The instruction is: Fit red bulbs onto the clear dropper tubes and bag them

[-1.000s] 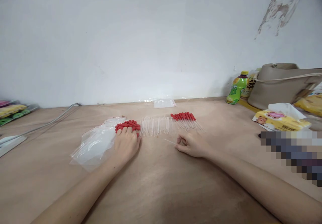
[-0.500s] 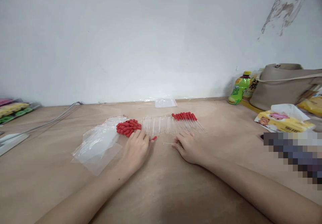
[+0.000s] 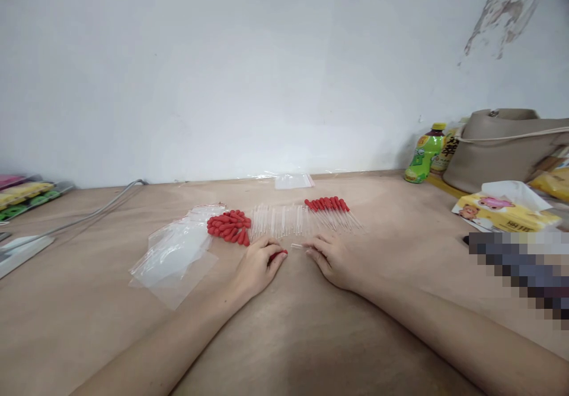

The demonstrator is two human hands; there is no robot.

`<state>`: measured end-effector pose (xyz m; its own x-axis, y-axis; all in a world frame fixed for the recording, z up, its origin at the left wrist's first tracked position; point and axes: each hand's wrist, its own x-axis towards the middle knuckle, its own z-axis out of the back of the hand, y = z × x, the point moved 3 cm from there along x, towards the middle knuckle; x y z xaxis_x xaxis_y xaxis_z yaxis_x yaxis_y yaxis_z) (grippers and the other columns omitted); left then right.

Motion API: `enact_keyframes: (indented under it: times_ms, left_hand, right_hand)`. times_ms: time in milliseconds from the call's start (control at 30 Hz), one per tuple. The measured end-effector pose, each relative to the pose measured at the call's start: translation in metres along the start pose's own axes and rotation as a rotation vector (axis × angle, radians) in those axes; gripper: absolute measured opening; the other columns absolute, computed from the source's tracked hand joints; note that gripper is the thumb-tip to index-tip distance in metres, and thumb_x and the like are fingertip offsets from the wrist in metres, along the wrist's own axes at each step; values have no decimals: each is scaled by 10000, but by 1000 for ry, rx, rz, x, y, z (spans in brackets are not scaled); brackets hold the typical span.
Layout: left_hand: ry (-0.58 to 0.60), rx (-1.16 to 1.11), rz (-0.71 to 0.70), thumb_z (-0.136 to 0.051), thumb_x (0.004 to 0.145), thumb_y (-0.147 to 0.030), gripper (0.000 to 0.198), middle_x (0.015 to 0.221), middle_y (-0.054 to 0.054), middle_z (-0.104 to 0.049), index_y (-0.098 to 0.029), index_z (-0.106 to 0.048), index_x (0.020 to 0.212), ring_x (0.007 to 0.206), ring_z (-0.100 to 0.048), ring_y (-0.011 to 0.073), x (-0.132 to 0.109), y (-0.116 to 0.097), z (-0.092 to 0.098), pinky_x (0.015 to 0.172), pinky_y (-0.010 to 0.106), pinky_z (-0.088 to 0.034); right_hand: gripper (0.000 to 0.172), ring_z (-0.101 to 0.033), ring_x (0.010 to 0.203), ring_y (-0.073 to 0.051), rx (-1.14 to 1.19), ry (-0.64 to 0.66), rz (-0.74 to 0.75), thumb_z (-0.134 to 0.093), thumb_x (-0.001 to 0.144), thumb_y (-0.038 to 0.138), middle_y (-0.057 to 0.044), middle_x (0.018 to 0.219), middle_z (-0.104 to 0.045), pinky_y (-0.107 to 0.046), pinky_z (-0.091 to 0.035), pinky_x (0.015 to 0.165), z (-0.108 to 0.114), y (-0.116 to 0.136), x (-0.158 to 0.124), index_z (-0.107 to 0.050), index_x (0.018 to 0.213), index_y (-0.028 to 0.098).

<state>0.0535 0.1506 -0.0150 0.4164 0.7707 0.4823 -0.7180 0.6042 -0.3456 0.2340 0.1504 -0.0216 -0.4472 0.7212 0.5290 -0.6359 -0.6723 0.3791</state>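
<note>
My left hand [image 3: 261, 267] is closed around a red rubber bulb [image 3: 284, 252], whose end shows past the thumb. My right hand [image 3: 332, 259] pinches a thin glass dropper tube [image 3: 296, 246]; its clear end points left at the bulb, with a small gap between them. Behind my left hand lies a pile of loose red bulbs [image 3: 226, 227]. A row of bare glass tubes [image 3: 278, 221] is laid side by side beyond both hands. To their right, several droppers [image 3: 328, 205] have red bulbs fitted on their far ends.
Clear zip bags [image 3: 178, 254] lie fanned out at left, and another bag [image 3: 293, 181] is by the wall. A grey cable [image 3: 98, 211] crosses the far left. On the right stand a green bottle [image 3: 425, 154], a tissue pack [image 3: 507, 209] and a beige handbag [image 3: 498, 153].
My left hand has moved right, away from the bulb pile, bringing its bulb closer to the glass tube. My right hand has barely moved; the tube sits slightly farther from me.
</note>
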Motion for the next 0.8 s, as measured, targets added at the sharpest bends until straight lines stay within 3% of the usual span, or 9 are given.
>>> enact_keyframes:
  times_ms: [267, 800]
  left_hand:
    - [-2, -199, 63, -448, 857, -288, 174, 806, 20, -631, -177, -578, 893, 743, -575, 149, 3, -1, 2, 671, 258, -433]
    - [43, -283, -38, -469, 851, -239, 143, 835, 8, -649, -180, -595, 883, 762, -589, 126, -3, -5, 4, 689, 219, -450]
  right_hand:
    - [171, -539, 790, -150, 46, -51, 71, -421, 850, 197, -41, 842, -600, -298, -392, 727, 4, 2, 0, -569, 934, 184]
    - [187, -530, 737, -123, 118, -4, 175, -470, 850, 213, -14, 790, -604, -303, -323, 738, 2, -4, 3, -621, 959, 229]
